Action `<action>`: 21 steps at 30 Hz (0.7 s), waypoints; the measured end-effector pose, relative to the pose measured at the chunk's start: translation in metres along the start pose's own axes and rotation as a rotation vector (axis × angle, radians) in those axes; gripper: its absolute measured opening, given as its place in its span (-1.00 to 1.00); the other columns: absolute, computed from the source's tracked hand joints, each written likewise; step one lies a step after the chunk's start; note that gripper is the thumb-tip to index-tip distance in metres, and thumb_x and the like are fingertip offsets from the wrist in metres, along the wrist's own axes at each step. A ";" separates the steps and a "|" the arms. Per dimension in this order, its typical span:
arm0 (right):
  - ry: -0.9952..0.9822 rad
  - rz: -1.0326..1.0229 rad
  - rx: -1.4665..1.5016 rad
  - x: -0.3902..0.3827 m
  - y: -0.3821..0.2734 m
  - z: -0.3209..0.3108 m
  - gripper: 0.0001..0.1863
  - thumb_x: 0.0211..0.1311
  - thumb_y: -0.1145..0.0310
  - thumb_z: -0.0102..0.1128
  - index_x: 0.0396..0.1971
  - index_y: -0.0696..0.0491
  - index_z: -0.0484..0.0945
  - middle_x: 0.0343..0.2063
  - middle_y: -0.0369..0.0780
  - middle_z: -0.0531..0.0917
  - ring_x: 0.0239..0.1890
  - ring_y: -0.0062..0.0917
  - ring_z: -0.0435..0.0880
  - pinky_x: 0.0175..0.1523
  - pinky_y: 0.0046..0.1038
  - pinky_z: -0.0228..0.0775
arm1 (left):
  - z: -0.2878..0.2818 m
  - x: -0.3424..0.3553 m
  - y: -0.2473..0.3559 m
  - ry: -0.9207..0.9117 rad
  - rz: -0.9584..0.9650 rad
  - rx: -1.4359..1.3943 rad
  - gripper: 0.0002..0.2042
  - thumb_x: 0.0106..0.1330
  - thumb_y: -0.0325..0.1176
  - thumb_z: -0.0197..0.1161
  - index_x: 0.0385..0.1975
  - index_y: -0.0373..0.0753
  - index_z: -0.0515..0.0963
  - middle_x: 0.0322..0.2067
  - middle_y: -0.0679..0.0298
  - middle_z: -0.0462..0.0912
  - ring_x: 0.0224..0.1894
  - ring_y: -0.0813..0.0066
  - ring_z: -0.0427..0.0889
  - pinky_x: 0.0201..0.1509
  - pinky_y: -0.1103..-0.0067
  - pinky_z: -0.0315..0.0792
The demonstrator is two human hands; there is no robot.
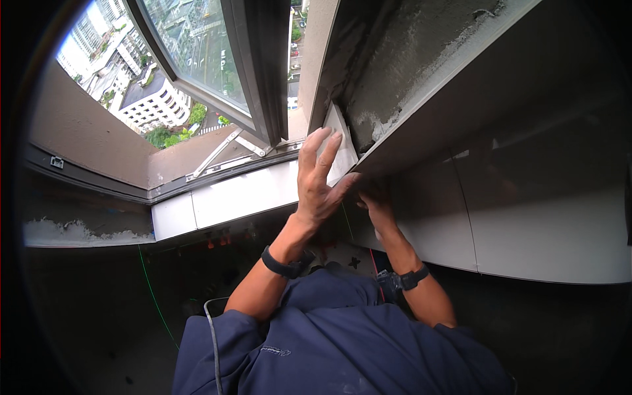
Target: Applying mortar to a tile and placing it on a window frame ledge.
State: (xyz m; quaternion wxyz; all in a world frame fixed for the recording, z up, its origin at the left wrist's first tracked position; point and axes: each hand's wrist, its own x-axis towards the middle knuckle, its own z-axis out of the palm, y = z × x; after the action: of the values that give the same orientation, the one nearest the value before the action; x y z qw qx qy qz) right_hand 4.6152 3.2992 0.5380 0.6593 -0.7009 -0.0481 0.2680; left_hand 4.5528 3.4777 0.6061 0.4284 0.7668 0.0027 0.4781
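My left hand (318, 172) is raised at the window corner, its dusty fingers stretched upward and the thumb spread to the right. It is over a small white tile piece (343, 153) set upright where the sill meets the side reveal. The thumb lies by the lower corner of that piece. Lower and to the right, my right hand (376, 205) is close against the glossy wall tiles (428, 214), just under the corner. Shade hides most of its fingers, so its grip is unclear. White tiles (243, 196) line the sill to the left of my hands.
An outward-opened window sash (217, 66) hangs over the sill on a metal stay arm (217, 155). Bare grey mortar (401, 72) covers the right reveal, edged by a tile rim. Rough mortar (92, 227) also shows at the far left. A green laser line (150, 280) crosses the dark wall below.
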 end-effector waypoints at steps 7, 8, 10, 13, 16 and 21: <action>-0.019 -0.092 -0.007 -0.001 0.011 -0.009 -0.43 0.28 0.39 0.21 0.29 0.06 0.33 0.11 -0.25 0.54 0.04 -0.54 0.58 0.05 -0.47 0.48 | -0.023 0.026 0.007 -0.148 0.097 0.018 -0.39 -0.01 -0.36 0.56 0.15 -0.16 0.59 -0.23 0.17 0.57 -0.19 0.19 0.56 -0.11 0.35 0.47; -0.039 -0.103 -0.028 0.000 0.013 -0.010 -0.31 0.25 0.49 0.20 0.38 0.12 0.18 0.17 -0.18 0.49 0.08 -0.49 0.56 0.06 -0.48 0.48 | -0.024 0.029 0.007 -0.152 0.097 0.018 -0.39 -0.01 -0.36 0.56 0.15 -0.16 0.59 -0.23 0.17 0.57 -0.19 0.19 0.56 -0.11 0.35 0.47; -0.054 -0.156 -0.139 0.006 0.026 -0.016 -0.31 0.27 0.48 0.19 0.38 0.15 0.18 0.21 -0.14 0.46 0.15 -0.47 0.53 0.11 -0.46 0.47 | -0.025 0.034 0.008 -0.205 0.081 -0.057 -0.43 -0.02 -0.38 0.56 0.10 -0.18 0.61 -0.26 0.17 0.58 -0.23 0.19 0.56 -0.15 0.36 0.46; -0.046 -0.289 -0.174 0.007 0.040 -0.015 -0.34 0.29 0.44 0.21 0.36 0.20 0.22 0.22 -0.09 0.48 0.17 -0.45 0.56 0.14 -0.43 0.47 | -0.034 0.047 0.009 -0.313 0.108 -0.018 -0.50 0.03 -0.47 0.54 0.05 -0.25 0.61 -0.26 0.15 0.62 -0.22 0.26 0.63 -0.15 0.42 0.51; -0.026 -0.335 -0.138 0.003 0.043 -0.009 -0.36 0.30 0.36 0.24 0.33 0.24 0.28 0.07 -0.07 0.60 0.02 -0.44 0.67 0.09 -0.44 0.50 | -0.036 0.057 0.012 -0.314 0.177 0.027 -0.53 -0.03 -0.39 0.56 -0.04 -0.17 0.63 -0.37 0.23 0.59 -0.32 0.23 0.60 -0.24 0.39 0.49; -0.040 -0.319 -0.253 -0.003 0.045 -0.003 -0.34 0.32 0.26 0.26 0.32 0.25 0.29 -0.29 -0.12 0.75 -0.27 -0.43 0.77 -0.08 -0.42 0.57 | -0.035 0.063 0.011 -0.356 0.187 0.073 -0.55 -0.04 -0.38 0.57 -0.07 -0.13 0.65 -0.40 0.26 0.56 -0.38 0.26 0.55 -0.29 0.39 0.45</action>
State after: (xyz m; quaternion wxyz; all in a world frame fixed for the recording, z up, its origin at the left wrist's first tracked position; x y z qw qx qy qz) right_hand 4.6012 3.2897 0.4964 0.5990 -0.7561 -0.2047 0.1659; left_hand 4.5571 3.5199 0.6659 0.3476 0.8511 -0.1270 0.3724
